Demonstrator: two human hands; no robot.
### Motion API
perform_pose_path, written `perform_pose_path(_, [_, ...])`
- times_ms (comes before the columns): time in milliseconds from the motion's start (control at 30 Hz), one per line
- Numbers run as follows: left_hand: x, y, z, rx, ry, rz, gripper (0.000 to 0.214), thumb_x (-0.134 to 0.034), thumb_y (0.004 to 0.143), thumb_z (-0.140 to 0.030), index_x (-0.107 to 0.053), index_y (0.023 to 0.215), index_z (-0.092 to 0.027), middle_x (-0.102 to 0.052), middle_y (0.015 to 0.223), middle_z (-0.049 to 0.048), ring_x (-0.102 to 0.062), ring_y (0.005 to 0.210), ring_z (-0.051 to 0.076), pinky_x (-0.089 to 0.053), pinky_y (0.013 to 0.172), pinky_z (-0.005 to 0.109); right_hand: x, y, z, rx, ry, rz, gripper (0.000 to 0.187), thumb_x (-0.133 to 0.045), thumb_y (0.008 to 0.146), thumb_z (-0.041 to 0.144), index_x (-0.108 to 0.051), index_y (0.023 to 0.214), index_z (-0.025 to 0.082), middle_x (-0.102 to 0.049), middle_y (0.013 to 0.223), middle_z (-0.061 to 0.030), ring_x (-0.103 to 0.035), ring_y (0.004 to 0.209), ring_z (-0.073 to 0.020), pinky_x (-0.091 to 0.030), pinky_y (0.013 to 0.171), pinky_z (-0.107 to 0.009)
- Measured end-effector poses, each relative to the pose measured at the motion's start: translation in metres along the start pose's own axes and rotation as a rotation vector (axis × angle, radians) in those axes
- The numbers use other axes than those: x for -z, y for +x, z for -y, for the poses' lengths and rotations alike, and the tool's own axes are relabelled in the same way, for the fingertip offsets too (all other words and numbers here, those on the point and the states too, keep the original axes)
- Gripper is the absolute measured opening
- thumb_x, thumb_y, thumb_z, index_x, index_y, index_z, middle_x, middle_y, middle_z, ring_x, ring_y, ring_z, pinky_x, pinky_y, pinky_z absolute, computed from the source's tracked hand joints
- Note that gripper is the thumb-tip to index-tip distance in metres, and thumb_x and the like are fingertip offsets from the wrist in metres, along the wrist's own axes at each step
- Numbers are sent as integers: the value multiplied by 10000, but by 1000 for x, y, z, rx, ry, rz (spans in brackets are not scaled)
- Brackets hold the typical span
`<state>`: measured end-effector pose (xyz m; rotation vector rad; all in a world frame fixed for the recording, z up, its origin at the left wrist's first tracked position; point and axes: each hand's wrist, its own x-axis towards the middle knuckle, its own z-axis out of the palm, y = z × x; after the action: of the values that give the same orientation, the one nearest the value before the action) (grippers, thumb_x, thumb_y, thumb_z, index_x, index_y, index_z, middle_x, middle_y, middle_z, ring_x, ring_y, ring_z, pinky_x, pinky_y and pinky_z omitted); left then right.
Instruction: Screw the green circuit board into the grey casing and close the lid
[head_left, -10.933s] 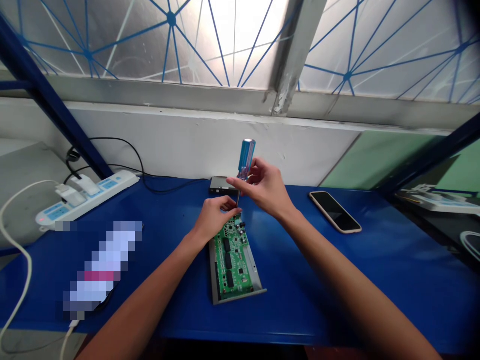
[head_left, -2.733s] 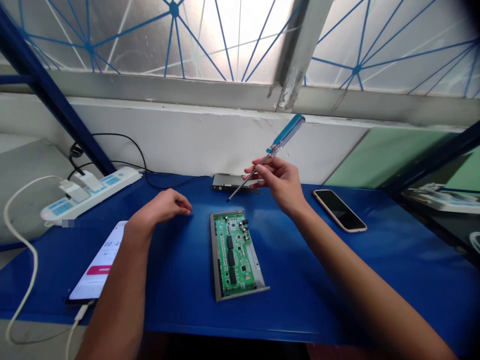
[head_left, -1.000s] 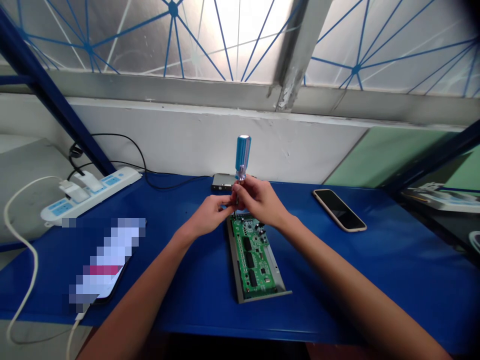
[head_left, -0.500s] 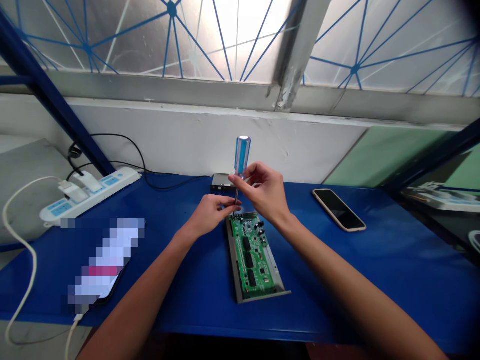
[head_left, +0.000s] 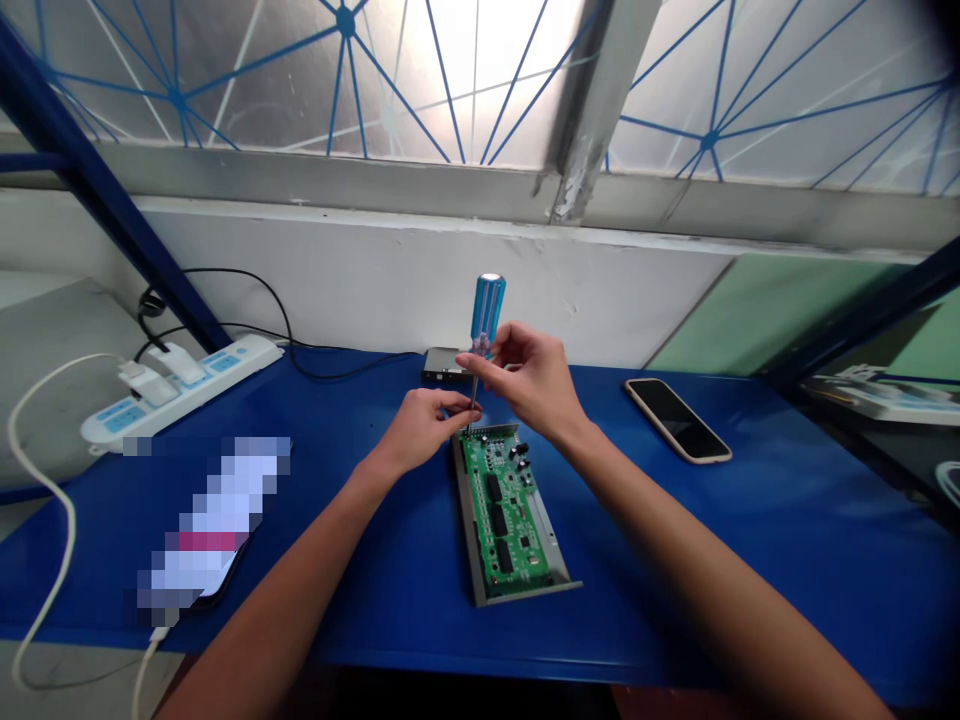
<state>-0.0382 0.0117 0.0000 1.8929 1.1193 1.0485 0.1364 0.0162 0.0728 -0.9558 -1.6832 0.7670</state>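
Note:
A screwdriver (head_left: pixel 487 308) with a blue and clear handle stands nearly upright over the far left corner of a green circuit board (head_left: pixel 512 510). My right hand (head_left: pixel 529 380) is closed on the lower part of its handle, thumb and fingers pinching it. Lower down, my left hand (head_left: pixel 424 425) pinches the screwdriver's shaft between thumb and fingertips. The board lies in a grey metal tray (head_left: pixel 466 540) on the blue table. The tip is at the board's far edge; whether a screw is under it I cannot make out.
Behind my hands lies a small dark box (head_left: pixel 442 364) with a black cable near it. A phone (head_left: pixel 679 420) in a pale case lies to the right. At left are a white power strip (head_left: pixel 187 385) and another phone (head_left: pixel 225 560), partly blurred out, on a white cable.
The screwdriver's handle has turned a little and leans slightly further right. My right fingers have shifted slightly with it. My left hand and the board have stayed in place.

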Motion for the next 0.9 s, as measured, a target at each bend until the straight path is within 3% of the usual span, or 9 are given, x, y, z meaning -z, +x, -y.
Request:
perform_pose_path(167, [-1,0,-3,-10,15,-22,192,-743,843,-346,-787,831,-160,-783,816,65,-647,690,178,-471,649,304,5,2,5,-51,184,299,382,-736,839,542,-661,954,185,-715,889,-50,-638,641,-139,-536,623,-319])
perform_pose_path(233, [-1,0,-4,-10,25,-36,190,-744,841,-346,-777,814,-161,-778,802,56,-626,661,165,-448,630,296,5,2,6,-57,159,254,412,-762,812,555,-662,961,185,-725,940,-61,-631,647,-136,-531,612,-313])
perform_pose_path(300, [-2,0,-4,-5,32,-42,188,-744,843,-348,-774,815,-164,-779,809,50,-619,653,158,-438,626,292,3,2,4,-45,85,117,410,-813,767,542,-634,883,192,-706,857,-40,-610,623,-129,-503,573,-297])
perform_pose_path(367, [-3,-1,-4,2,34,-47,192,-749,840,-356,-771,812,-167,-777,807,44,-618,656,157,-438,630,290,3,2,3,-36,70,66,407,-834,752,528,-602,819,200,-671,767,-15,-602,598,-127,-486,558,-293])
perform_pose_path(533, [-3,-1,-3,3,39,-78,211,-782,814,-364,-744,750,-166,-745,742,30,-605,649,150,-431,630,283,7,3,8,-75,182,318,370,-758,840,512,-683,982,179,-727,932,-55,-660,623,-133,-475,548,-287])
perform_pose_path(600, [-3,-1,-3,5,37,-88,212,-787,811,-361,-736,743,-167,-740,733,28,-598,640,145,-433,630,282,7,3,9,-94,154,256,381,-805,796,490,-670,971,178,-734,961,-58,-657,597,-126,-458,515,-276])
perform_pose_path(700, [-4,0,-3,7,35,-90,213,-789,811,-353,-726,730,-166,-725,708,20,-587,625,138,-436,630,279,5,3,6,-77,125,119,382,-862,737,449,-621,858,179,-720,846,-38,-637,551,-122,-440,490,-271])
perform_pose_path(800, [-4,0,-2,2,40,-95,232,-799,803,-369,-719,723,-167,-714,691,16,-582,621,138,-430,619,277,3,2,4,-50,154,196,332,-787,818,466,-642,880,173,-711,805,-39,-641,576,-129,-477,538,-285])
perform_pose_path(900, [-5,0,0,-3,35,-108,255,-808,793,-391,-713,717,-167,-720,702,25,-590,627,147,-429,609,283,2,1,6,-58,137,233,356,-746,844,496,-663,976,175,-735,941,-66,-634,608,-125,-512,586,-304])
